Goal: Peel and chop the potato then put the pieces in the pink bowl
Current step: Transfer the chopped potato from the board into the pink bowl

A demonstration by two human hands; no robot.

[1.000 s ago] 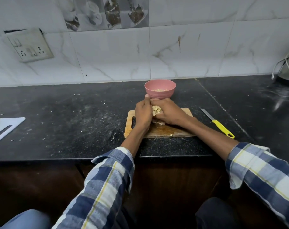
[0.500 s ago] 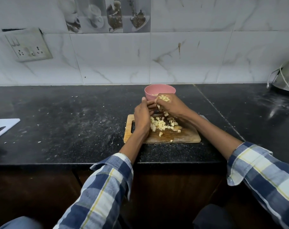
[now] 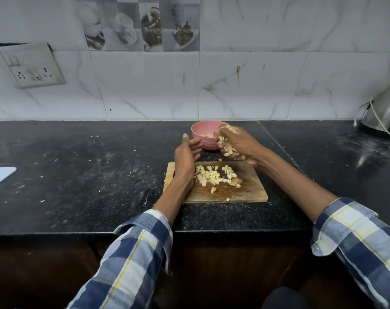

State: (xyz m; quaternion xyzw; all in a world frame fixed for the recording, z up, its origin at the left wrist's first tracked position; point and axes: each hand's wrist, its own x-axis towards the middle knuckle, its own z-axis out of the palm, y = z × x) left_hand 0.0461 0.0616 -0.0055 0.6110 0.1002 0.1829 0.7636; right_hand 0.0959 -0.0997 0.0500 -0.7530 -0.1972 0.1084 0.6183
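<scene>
Right hand (image 3: 238,142) cupped round pale diced potato pieces (image 3: 226,144) at round pink bowl (image 3: 203,132) rim; left hand (image 3: 186,156) open, fingers straight, holding nothing, over wooden chopping board (image 3: 247,192) w/ more dice.

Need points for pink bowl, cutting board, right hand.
pink bowl (image 3: 199,134): head view, left outer wall.
cutting board (image 3: 252,192): head view, bare wood at right.
right hand (image 3: 238,142): head view, back of hand.

Dim, cool, even light; a soft glare streak lies on the speckled black stone counter (image 3: 365,157) at right. Wide-angle bending curves the frame edges; the hands blur slightly.
</scene>
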